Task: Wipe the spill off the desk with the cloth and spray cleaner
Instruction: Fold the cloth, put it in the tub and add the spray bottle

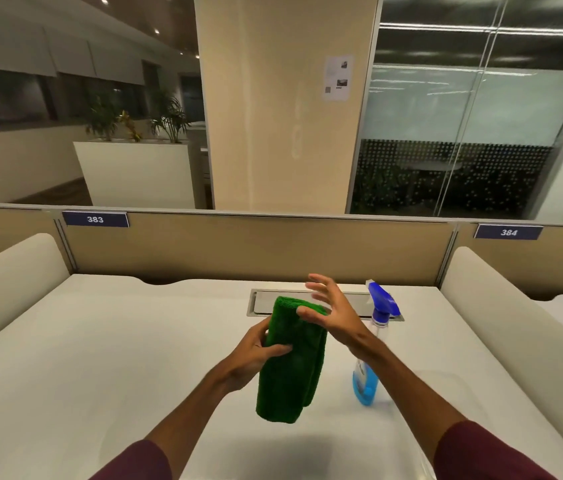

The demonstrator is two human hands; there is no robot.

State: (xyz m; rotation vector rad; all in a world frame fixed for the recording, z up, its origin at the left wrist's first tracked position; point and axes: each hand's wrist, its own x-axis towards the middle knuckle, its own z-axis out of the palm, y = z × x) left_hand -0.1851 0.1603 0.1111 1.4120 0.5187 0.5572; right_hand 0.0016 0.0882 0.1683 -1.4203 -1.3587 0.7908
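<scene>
Nearest the camera, two maroon sleeves (477, 452) enter from the lower corners, with bare forearms reaching forward over the white counter (107, 341). The left hand (256, 351) holds a folded green microfibre cloth (290, 362) above the counter; its thumb lies across the front of the fabric and its fingers (262, 332) wrap behind, clamping the cloth, whose lower end hangs free. The right hand (332, 313) is raised at the cloth's upper right edge, fingers (320, 280) spread apart and gripping nothing, the thumb touching or just over the fabric. Just right of the cloth, partly behind the right forearm, a clear spray bottle (365, 379) of blue liquid stands upright on the counter, its blue trigger head (382, 299) at the top. No spill can be made out on the bright surface. Behind the hands, a metal cable flap (273, 303) is set into the counter. Farther back, a beige partition (238, 247) carries number plates 383 (95, 219) and 384 (508, 232). Beyond stand a column (283, 116), planters (134, 171) and a glass wall (474, 133).
</scene>
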